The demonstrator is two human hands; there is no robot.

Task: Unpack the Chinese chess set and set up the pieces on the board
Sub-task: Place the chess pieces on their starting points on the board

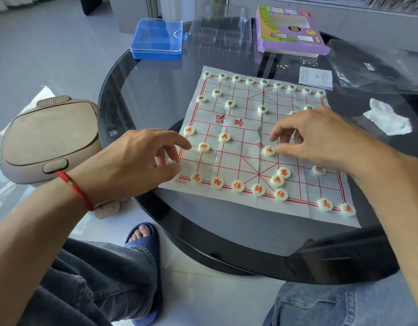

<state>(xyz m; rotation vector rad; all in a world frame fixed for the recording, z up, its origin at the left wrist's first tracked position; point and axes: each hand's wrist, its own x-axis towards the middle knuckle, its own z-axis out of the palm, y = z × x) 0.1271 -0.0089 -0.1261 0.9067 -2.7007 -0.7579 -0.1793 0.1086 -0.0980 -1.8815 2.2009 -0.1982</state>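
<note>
the blue box (156,38) with its clear lid down sits at the far edge of the table (142,90); whatever it holds is not readable through the lid. beside it stands a clear plastic tray (223,31), its moulded pockets showing nothing in them, and a purple carton (290,31) lies flat further right. the paper board (245,137) is spread on the dark glass, near edge close to the table rim. green pieces (250,80) line the far row; red pieces (237,185) fill most of the near row, and two red ones (281,176) sit bunched off their points near the palace. the left hand (132,161) hovers at the board's near left corner, fingers curled, possibly pinching a piece that the fingers cover. the right hand (321,137) reaches over the middle, fingers loosely bent and apart, one fingertip touching a red soldier (268,150). it hides part of the board's right side. a crumpled tissue (389,118), a leaflet (315,77) and a dark plastic bag (368,64) crowd the right; the table's left part lies bare
</note>
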